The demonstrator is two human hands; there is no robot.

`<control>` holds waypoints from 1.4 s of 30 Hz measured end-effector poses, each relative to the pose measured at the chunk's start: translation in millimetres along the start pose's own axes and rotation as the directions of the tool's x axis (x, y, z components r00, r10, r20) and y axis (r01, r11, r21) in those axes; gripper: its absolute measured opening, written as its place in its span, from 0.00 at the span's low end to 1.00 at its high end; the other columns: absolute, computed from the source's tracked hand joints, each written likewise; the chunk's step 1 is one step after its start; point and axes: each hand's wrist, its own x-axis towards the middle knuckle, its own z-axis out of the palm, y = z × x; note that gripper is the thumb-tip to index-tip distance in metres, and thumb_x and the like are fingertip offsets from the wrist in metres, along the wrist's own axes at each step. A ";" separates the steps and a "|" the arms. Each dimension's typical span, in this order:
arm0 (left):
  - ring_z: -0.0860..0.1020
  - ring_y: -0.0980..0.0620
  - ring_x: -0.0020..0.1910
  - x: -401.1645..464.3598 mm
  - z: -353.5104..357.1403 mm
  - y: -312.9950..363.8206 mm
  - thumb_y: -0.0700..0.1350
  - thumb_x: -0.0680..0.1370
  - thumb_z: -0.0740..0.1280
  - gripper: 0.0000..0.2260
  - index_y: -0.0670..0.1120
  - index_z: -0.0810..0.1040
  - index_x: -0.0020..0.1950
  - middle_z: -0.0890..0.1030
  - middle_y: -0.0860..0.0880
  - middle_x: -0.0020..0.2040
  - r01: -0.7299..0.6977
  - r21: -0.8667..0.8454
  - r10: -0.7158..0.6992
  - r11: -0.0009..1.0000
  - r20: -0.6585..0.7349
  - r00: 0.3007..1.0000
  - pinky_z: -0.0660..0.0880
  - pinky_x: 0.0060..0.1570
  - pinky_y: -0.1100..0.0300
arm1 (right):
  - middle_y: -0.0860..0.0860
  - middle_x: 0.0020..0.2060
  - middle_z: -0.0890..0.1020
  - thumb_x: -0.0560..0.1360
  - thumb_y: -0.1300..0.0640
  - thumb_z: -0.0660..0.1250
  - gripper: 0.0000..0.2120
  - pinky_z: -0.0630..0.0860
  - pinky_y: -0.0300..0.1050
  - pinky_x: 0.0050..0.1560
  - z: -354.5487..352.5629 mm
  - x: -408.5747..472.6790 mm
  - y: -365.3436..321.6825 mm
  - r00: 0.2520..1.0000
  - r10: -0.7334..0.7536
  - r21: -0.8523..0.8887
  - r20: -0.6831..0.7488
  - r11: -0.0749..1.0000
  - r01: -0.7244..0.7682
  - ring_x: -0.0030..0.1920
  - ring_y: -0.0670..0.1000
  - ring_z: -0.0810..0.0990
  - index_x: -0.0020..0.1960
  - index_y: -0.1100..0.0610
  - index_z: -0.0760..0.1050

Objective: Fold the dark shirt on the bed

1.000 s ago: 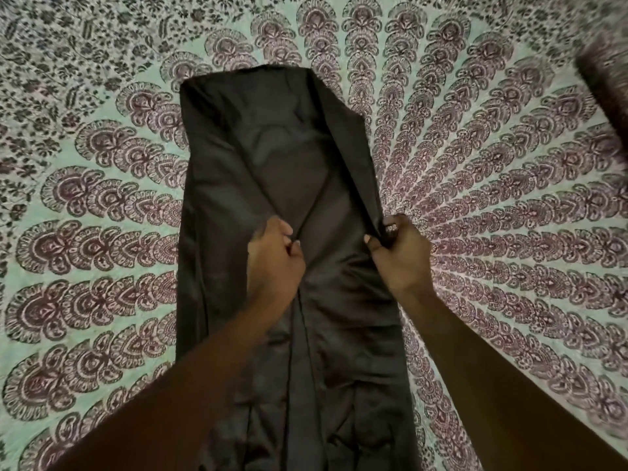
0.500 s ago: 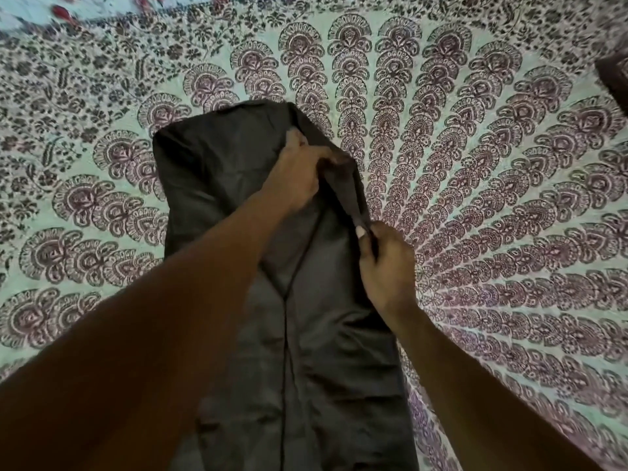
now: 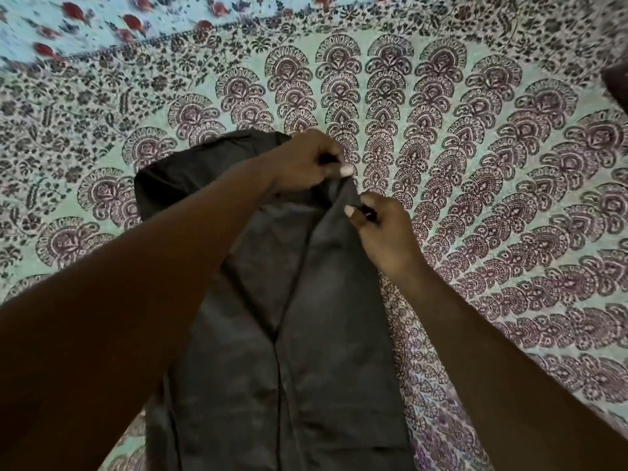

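Note:
The dark shirt (image 3: 306, 334) lies lengthwise on the bed, folded into a long narrow strip that runs from the bottom edge of the view up to the middle. My left hand (image 3: 306, 161) reaches across the strip and pinches its far right corner. My right hand (image 3: 384, 232) pinches the right edge of the shirt just below that corner. The two hands sit close together, with a short stretch of cloth raised between them. My left forearm hides part of the shirt's left side.
A mint-green bedspread (image 3: 492, 198) printed with maroon fan motifs covers the bed all round the shirt. A light cloth with red flowers (image 3: 85, 25) lies beyond it at the top left. A dark object (image 3: 616, 83) shows at the right edge.
Both hands have slid from the middle of the shirt up its right edge. The left hand went first to the far corner; the right hand followed. The camera tilted towards the far end.

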 end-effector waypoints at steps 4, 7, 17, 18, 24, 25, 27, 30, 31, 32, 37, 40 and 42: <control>0.69 0.56 0.31 20.5 9.9 2.6 0.52 0.83 0.67 0.22 0.45 0.71 0.31 0.73 0.50 0.29 0.136 0.101 -0.137 0.986 0.008 0.991 0.67 0.39 0.60 | 0.51 0.35 0.77 0.81 0.62 0.65 0.13 0.69 0.44 0.44 6.4 -4.3 13.7 0.987 0.162 0.285 -0.022 0.947 -0.149 0.39 0.49 0.73 0.38 0.55 0.74; 0.77 0.47 0.39 31.4 22.0 4.8 0.57 0.81 0.68 0.20 0.43 0.77 0.38 0.79 0.44 0.36 0.134 0.172 -0.134 0.976 -0.015 0.991 0.74 0.47 0.53 | 0.51 0.36 0.78 0.82 0.63 0.65 0.16 0.70 0.42 0.46 13.4 -7.4 15.7 0.949 0.310 0.487 -0.052 0.838 -0.247 0.41 0.48 0.75 0.36 0.54 0.74; 0.80 0.55 0.36 25.9 33.3 -6.6 0.34 0.78 0.71 0.10 0.46 0.77 0.54 0.79 0.47 0.48 0.042 -0.516 -0.292 0.855 -0.414 0.862 0.78 0.35 0.62 | 0.46 0.33 0.79 0.79 0.65 0.67 0.17 0.72 0.43 0.47 15.6 -6.4 28.7 0.928 0.370 0.507 -0.047 0.809 -0.297 0.38 0.46 0.77 0.34 0.52 0.76; 0.80 0.54 0.41 16.2 38.2 -6.7 0.34 0.77 0.72 0.10 0.46 0.77 0.54 0.79 0.47 0.50 0.047 -0.470 -0.296 0.881 -0.474 0.829 0.79 0.40 0.62 | 0.44 0.33 0.80 0.78 0.66 0.68 0.16 0.73 0.41 0.46 13.8 -3.8 27.2 0.922 0.383 0.507 -0.059 0.807 -0.303 0.36 0.43 0.78 0.35 0.52 0.77; 0.78 0.57 0.40 -42.2 88.3 -10.9 0.45 0.78 0.72 0.06 0.45 0.77 0.49 0.81 0.49 0.43 0.215 -0.388 -0.431 0.896 -0.652 0.624 0.75 0.46 0.67 | 0.53 0.44 0.86 0.75 0.58 0.75 0.08 0.80 0.46 0.55 -1.1 36.5 2.8 0.941 0.328 0.442 -0.088 0.859 -0.258 0.46 0.51 0.85 0.53 0.58 0.80; 0.80 0.55 0.40 -47.4 94.8 -10.8 0.49 0.79 0.72 0.08 0.46 0.78 0.49 0.82 0.52 0.40 0.259 -0.453 -0.501 0.853 -0.577 0.645 0.76 0.48 0.62 | 0.53 0.44 0.86 0.75 0.57 0.76 0.08 0.81 0.48 0.54 -3.8 45.0 -2.7 0.948 0.309 0.404 -0.080 0.879 -0.252 0.46 0.53 0.86 0.52 0.57 0.81; 0.82 0.55 0.41 -52.9 103.5 -13.9 0.53 0.77 0.74 0.10 0.48 0.80 0.50 0.84 0.54 0.40 0.284 -0.548 -0.565 0.787 -0.456 0.688 0.78 0.49 0.60 | 0.55 0.42 0.86 0.74 0.57 0.76 0.04 0.81 0.49 0.52 -7.3 58.7 -12.8 0.967 0.254 0.353 -0.021 0.907 -0.231 0.45 0.55 0.86 0.46 0.56 0.82; 0.81 0.56 0.37 -54.7 106.2 -14.0 0.48 0.76 0.75 0.05 0.50 0.82 0.50 0.84 0.54 0.37 0.259 -0.582 -0.545 0.771 -0.391 0.742 0.78 0.47 0.59 | 0.53 0.32 0.82 0.75 0.63 0.74 0.14 0.77 0.46 0.43 -5.4 74.4 -21.9 0.961 0.262 0.370 0.089 0.887 -0.276 0.37 0.52 0.80 0.33 0.54 0.79; 0.80 0.57 0.37 -55.6 106.2 -14.4 0.44 0.77 0.74 0.03 0.52 0.83 0.46 0.83 0.55 0.36 0.245 -0.591 -0.539 0.769 -0.393 0.745 0.78 0.47 0.59 | 0.51 0.29 0.81 0.76 0.63 0.74 0.16 0.76 0.45 0.41 -4.1 78.5 -23.9 0.952 0.284 0.397 0.115 0.865 -0.306 0.35 0.52 0.79 0.31 0.54 0.77; 0.80 0.58 0.37 -56.4 107.0 -15.1 0.41 0.78 0.72 0.08 0.53 0.83 0.43 0.82 0.57 0.36 0.254 -0.595 -0.551 0.763 -0.392 0.736 0.78 0.47 0.59 | 0.50 0.28 0.81 0.76 0.63 0.73 0.16 0.75 0.44 0.41 -2.6 82.2 -25.3 0.940 0.313 0.425 0.137 0.838 -0.342 0.34 0.51 0.78 0.31 0.54 0.76; 0.83 0.51 0.49 -60.6 110.2 -3.8 0.52 0.80 0.68 0.07 0.50 0.81 0.48 0.85 0.50 0.46 0.230 -0.733 -0.659 0.640 -0.369 0.656 0.80 0.55 0.50 | 0.50 0.28 0.81 0.78 0.64 0.70 0.15 0.80 0.43 0.38 1.5 82.0 -31.0 0.906 0.363 0.557 0.219 0.715 -0.421 0.32 0.49 0.81 0.35 0.56 0.73; 0.84 0.51 0.52 -58.6 105.1 1.9 0.57 0.76 0.73 0.16 0.46 0.82 0.55 0.86 0.49 0.50 0.218 -0.753 -0.671 0.621 -0.367 0.644 0.81 0.58 0.48 | 0.51 0.29 0.80 0.79 0.65 0.69 0.15 0.80 0.44 0.39 5.4 78.7 -31.4 0.911 0.332 0.582 0.243 0.702 -0.411 0.33 0.49 0.80 0.35 0.56 0.72; 0.84 0.52 0.48 -57.0 103.3 -0.7 0.54 0.74 0.76 0.15 0.45 0.83 0.54 0.85 0.49 0.47 0.218 -0.736 -0.666 0.641 -0.393 0.635 0.82 0.55 0.51 | 0.53 0.31 0.80 0.79 0.65 0.69 0.13 0.80 0.45 0.40 7.3 78.2 -31.4 0.920 0.324 0.582 0.222 0.713 -0.392 0.34 0.50 0.80 0.37 0.57 0.74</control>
